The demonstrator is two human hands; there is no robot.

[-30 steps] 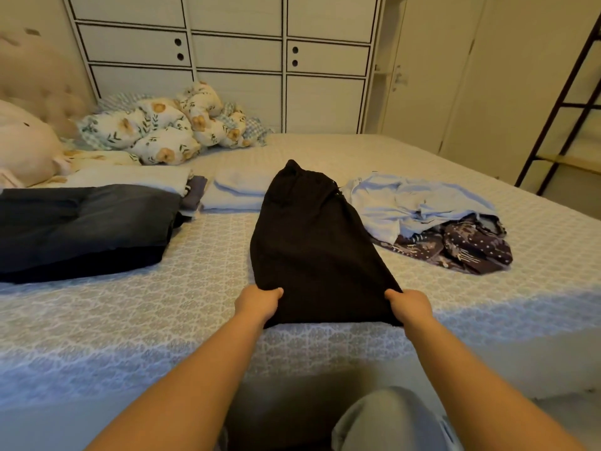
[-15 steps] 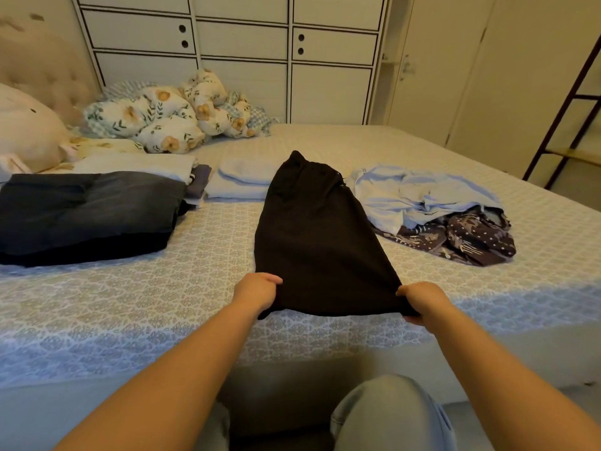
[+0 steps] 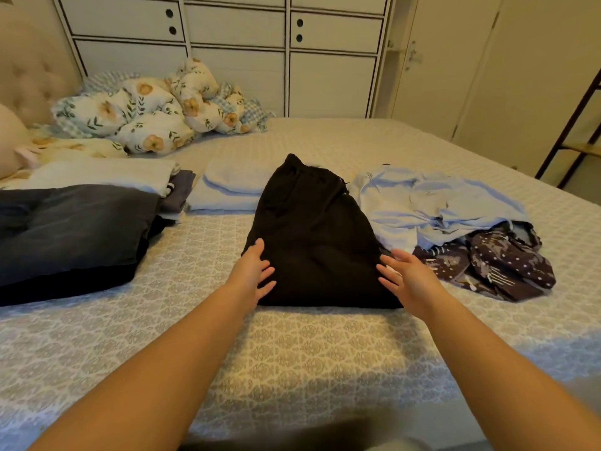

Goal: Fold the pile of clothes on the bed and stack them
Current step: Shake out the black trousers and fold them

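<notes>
head view:
step: mid-fold on the black garment [image 3: 312, 242]. It lies flat on the bed [image 3: 309, 353], near edge doubled over, far end tapering away from the person. Looks like one fold is in and it's being pressed flat.
left hand [image 3: 257, 271]: fingers straight and spread, resting on the garment's near-left edge. Holding nothing.
right hand [image 3: 403, 278]: fingers straight and spread, against the near-right edge. Holding nothing.
next move (judgement): take the far narrow end or the near edge with both hands, fold once more into a compact block, then carry it to a stack. Needs an even grip on both corners so the layers don't slide.
done so far: dark folded stack [image 3: 71, 229] on the left, white folded item [image 3: 104, 174] behind it, pale folded stack [image 3: 227, 193] just left of the black garment.
left to do: blue shirt [image 3: 432, 203] and dotted dark garment [image 3: 497, 265], unfolded heap, right of the black one.
containers: none in use on the bed. Cabinet [image 3: 286, 53] behind is closed, contents not visible.
other: floral bedding [image 3: 146, 115] bunched at the head end.
</notes>
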